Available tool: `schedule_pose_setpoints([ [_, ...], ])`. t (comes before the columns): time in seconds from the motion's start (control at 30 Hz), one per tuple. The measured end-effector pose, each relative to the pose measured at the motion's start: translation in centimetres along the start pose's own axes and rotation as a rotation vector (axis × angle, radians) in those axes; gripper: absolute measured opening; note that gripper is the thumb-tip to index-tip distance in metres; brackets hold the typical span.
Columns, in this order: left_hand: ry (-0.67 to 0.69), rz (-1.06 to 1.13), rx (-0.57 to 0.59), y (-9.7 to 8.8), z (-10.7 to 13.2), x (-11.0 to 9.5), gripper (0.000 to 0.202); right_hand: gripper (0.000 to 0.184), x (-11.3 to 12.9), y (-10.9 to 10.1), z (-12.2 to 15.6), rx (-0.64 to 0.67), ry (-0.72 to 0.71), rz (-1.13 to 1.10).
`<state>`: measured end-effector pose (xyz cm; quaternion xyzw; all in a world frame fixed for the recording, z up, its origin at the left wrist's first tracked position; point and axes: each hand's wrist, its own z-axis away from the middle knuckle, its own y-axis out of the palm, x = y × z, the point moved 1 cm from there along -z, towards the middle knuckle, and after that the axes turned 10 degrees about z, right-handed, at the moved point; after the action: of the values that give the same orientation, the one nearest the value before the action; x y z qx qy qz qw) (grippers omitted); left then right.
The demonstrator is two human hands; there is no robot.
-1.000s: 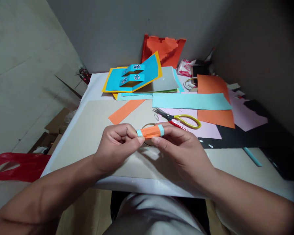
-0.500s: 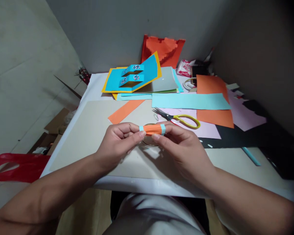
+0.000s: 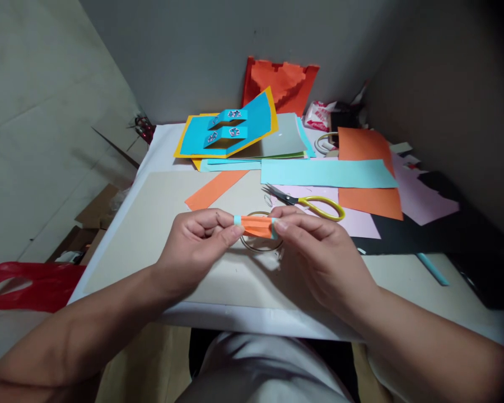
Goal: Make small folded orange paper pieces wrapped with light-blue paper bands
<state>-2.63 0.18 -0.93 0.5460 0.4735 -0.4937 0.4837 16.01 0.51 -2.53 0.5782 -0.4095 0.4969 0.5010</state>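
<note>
Between my two hands is a small piece of pleated orange paper (image 3: 257, 226) with light blue ends, held above the table. My left hand (image 3: 199, 238) pinches its left end between thumb and fingers. The right end is gripped by my right hand (image 3: 319, 240), thumb in front. Behind and below the paper lies a roll of tape (image 3: 260, 249), partly hidden by the paper. Scissors with yellow handles (image 3: 319, 206) rest just beyond my right hand, blades pointing left and slightly apart.
An orange strip (image 3: 216, 190) and a light blue strip (image 3: 327, 173) lie beyond my hands. Further back are a blue and yellow pop-up card (image 3: 193, 140) and a red card (image 3: 277, 84) against the wall. Black paper (image 3: 428, 238) and a teal stick (image 3: 432, 268) are at right.
My right thumb has moved from the paper's lower edge to its right end, and my left hand has shifted slightly left. The orange pleats now show more openly.
</note>
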Motion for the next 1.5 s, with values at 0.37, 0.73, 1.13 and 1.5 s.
schedule_pose_setpoints([
  [0.37,-0.058,-0.028,0.098,0.1,-0.5,0.1,0.026,0.006,-0.2,-0.2,-0.6,-0.044,0.041,0.009],
  [0.73,-0.203,0.268,0.208,-0.7,-1.2,0.3,0.016,0.005,0.2,-0.5,-0.7,-0.085,-0.141,0.211],
  [1.13,-0.255,0.239,0.140,-0.9,-1.8,-0.5,0.027,0.018,0.8,-0.5,-0.3,-0.108,-0.679,0.831],
  [1.5,-0.080,-0.009,0.172,-0.7,-1.1,-0.5,0.016,0.007,0.6,-0.5,-0.9,-0.025,-0.233,0.363],
])
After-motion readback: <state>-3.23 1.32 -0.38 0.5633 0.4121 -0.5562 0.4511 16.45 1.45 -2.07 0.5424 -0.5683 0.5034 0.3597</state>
